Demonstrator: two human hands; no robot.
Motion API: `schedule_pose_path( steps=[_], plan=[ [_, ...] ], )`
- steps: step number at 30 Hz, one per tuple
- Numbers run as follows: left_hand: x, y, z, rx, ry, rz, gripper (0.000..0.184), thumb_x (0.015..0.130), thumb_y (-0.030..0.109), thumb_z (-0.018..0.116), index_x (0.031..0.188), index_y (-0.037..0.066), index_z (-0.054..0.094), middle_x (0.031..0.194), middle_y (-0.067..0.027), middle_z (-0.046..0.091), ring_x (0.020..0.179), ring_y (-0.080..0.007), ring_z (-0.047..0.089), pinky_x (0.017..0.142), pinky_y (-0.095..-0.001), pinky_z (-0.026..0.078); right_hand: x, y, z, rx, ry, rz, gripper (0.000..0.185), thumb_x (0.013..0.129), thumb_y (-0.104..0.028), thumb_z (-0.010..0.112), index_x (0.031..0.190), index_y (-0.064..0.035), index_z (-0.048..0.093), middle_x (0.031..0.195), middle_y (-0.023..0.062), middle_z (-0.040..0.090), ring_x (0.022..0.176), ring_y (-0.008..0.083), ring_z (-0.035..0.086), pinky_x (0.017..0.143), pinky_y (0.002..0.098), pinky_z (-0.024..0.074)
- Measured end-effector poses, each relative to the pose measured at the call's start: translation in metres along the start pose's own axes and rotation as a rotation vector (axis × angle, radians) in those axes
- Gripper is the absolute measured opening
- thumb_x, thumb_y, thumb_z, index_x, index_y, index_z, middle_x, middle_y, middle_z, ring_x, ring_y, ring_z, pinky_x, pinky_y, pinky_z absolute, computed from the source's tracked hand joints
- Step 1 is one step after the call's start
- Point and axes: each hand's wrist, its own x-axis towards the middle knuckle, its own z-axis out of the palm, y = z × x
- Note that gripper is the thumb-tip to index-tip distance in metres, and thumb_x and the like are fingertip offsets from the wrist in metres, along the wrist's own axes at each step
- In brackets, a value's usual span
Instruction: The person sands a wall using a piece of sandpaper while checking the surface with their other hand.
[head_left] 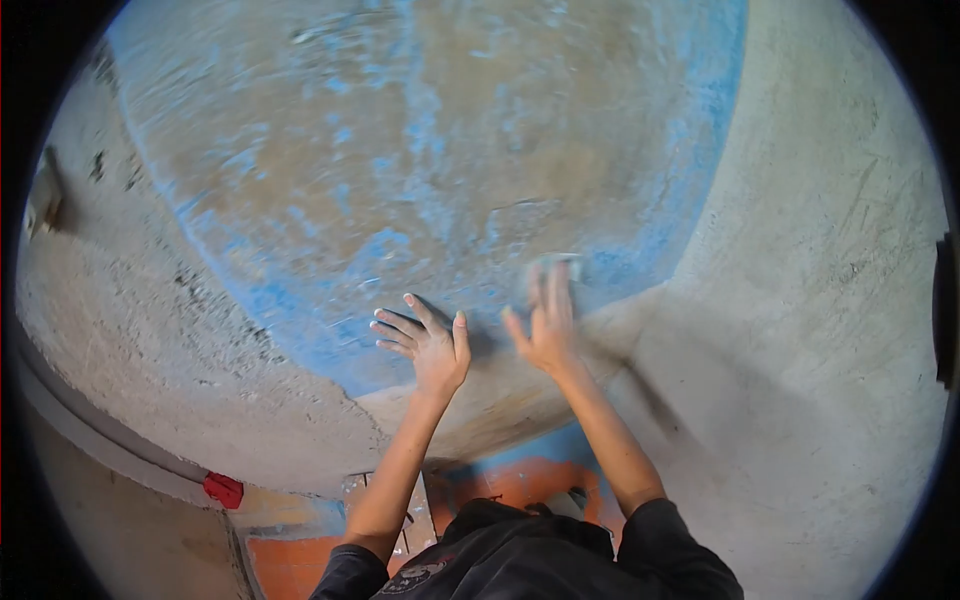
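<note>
My left hand (pixel 425 345) is open, fingers spread, at the lower part of a wall with patchy blue paint (pixel 470 150); whether the palm presses on it I cannot tell. Its fingertips look pale and dusty. To the right, my right hand (pixel 548 325) is smeared by motion. Its outstretched fingers lie over a small, flat, pale grey-green pad (pixel 572 266) held against the blue surface near its lower right edge. The blur and the fingers hide part of the pad, so its exact kind is unclear.
Bare grey plaster (pixel 800 300) curves along the right, and rough pitted plaster (pixel 190 330) lies on the left. Below are an orange floor (pixel 290 565) and a red object (pixel 223 490). A pale slotted piece (pixel 418 520) is partly behind my left forearm.
</note>
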Motion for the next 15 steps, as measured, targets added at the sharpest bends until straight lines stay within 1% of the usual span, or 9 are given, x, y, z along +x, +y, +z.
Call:
schedule_pose_path(
  steps=[3, 6, 7, 8, 10, 11, 12, 13, 15],
  plan=[
    [0.012, 0.046, 0.024, -0.026, 0.005, 0.015, 0.093, 0.102, 0.051, 0.045, 0.159, 0.000, -0.009, 0.147, -0.0487, -0.029, 0.133, -0.0692, -0.030, 0.098, -0.0825, -0.012, 0.004, 0.056, -0.011, 0.019, 0.098, 0.121, 0.087, 0.098, -0.045, 0.056, 0.157, 0.0050, 0.017, 0.157, 0.0417, 0.012, 0.147, 0.0573, 0.013, 0.118, 0.0611, 0.0183],
    [0.021, 0.095, 0.048, -0.053, 0.010, 0.032, 0.091, 0.102, 0.050, 0.045, 0.159, 0.001, -0.007, 0.147, -0.0490, -0.028, 0.134, -0.0692, -0.029, 0.098, -0.0828, -0.010, 0.016, 0.084, -0.017, 0.187, 0.302, 0.311, 0.088, 0.097, -0.045, 0.059, 0.157, 0.0052, 0.018, 0.157, 0.0419, 0.014, 0.146, 0.0587, 0.016, 0.118, 0.0612, 0.0192],
    [0.025, 0.112, 0.055, -0.040, -0.015, 0.034, 0.091, 0.103, 0.049, 0.045, 0.159, 0.001, -0.007, 0.148, -0.0486, -0.028, 0.134, -0.0687, -0.029, 0.099, -0.0827, -0.010, 0.008, 0.086, -0.026, 0.113, 0.192, 0.160, 0.087, 0.097, -0.043, 0.059, 0.156, 0.0066, 0.019, 0.156, 0.0426, 0.017, 0.145, 0.0583, 0.019, 0.118, 0.0613, 0.0189],
    [0.031, 0.129, 0.062, -0.025, -0.037, 0.041, 0.090, 0.103, 0.049, 0.044, 0.159, 0.000, -0.006, 0.148, -0.0483, -0.028, 0.134, -0.0683, -0.029, 0.099, -0.0826, -0.009, 0.008, 0.098, -0.036, 0.028, 0.122, 0.099, 0.087, 0.097, -0.043, 0.059, 0.156, 0.0067, 0.019, 0.156, 0.0426, 0.016, 0.145, 0.0585, 0.018, 0.118, 0.0614, 0.0178],
    [0.040, 0.160, 0.069, -0.058, -0.033, 0.095, 0.082, 0.103, 0.048, 0.044, 0.162, 0.007, 0.004, 0.149, -0.0479, -0.026, 0.135, -0.0687, -0.028, 0.099, -0.0830, -0.008, 0.013, 0.123, -0.062, -0.143, -0.022, -0.029, 0.088, 0.097, -0.043, 0.059, 0.156, 0.0069, 0.018, 0.156, 0.0427, 0.013, 0.145, 0.0589, 0.016, 0.119, 0.0615, 0.0156],
    [0.043, 0.173, 0.071, -0.060, -0.050, 0.118, 0.079, 0.103, 0.048, 0.045, 0.162, 0.009, 0.009, 0.149, -0.0486, -0.025, 0.134, -0.0693, -0.028, 0.098, -0.0835, -0.008, 0.028, 0.133, -0.071, 0.000, 0.052, 0.124, 0.084, 0.097, -0.041, 0.059, 0.157, 0.0044, 0.022, 0.157, 0.0420, 0.012, 0.146, 0.0591, 0.015, 0.119, 0.0617, 0.0160],
    [0.046, 0.186, 0.074, -0.061, -0.070, 0.139, 0.077, 0.103, 0.048, 0.045, 0.162, 0.011, 0.013, 0.149, -0.0493, -0.023, 0.134, -0.0699, -0.028, 0.098, -0.0841, -0.008, 0.055, 0.142, -0.093, 0.046, 0.113, 0.146, 0.083, 0.097, -0.041, 0.059, 0.157, 0.0044, 0.022, 0.157, 0.0419, 0.013, 0.146, 0.0590, 0.015, 0.118, 0.0619, 0.0162],
    [0.048, 0.197, 0.080, -0.070, -0.068, 0.153, 0.070, 0.103, 0.048, 0.044, 0.162, 0.017, 0.021, 0.152, -0.0460, -0.022, 0.135, -0.0694, -0.027, 0.098, -0.0844, -0.007, 0.084, 0.150, -0.116, 0.091, 0.170, 0.171, 0.083, 0.097, -0.040, 0.059, 0.157, 0.0044, 0.022, 0.157, 0.0417, 0.013, 0.146, 0.0588, 0.016, 0.118, 0.0620, 0.0164],
    [0.050, 0.212, 0.091, -0.027, -0.079, 0.166, 0.068, 0.103, 0.048, 0.044, 0.162, 0.020, 0.022, 0.154, -0.0438, -0.022, 0.136, -0.0689, -0.026, 0.098, -0.0845, -0.007, 0.093, 0.164, -0.126, 0.129, 0.231, 0.201, 0.082, 0.098, -0.040, 0.058, 0.157, 0.0050, 0.021, 0.157, 0.0421, 0.013, 0.145, 0.0594, 0.016, 0.118, 0.0625, 0.0165]
  ],
)
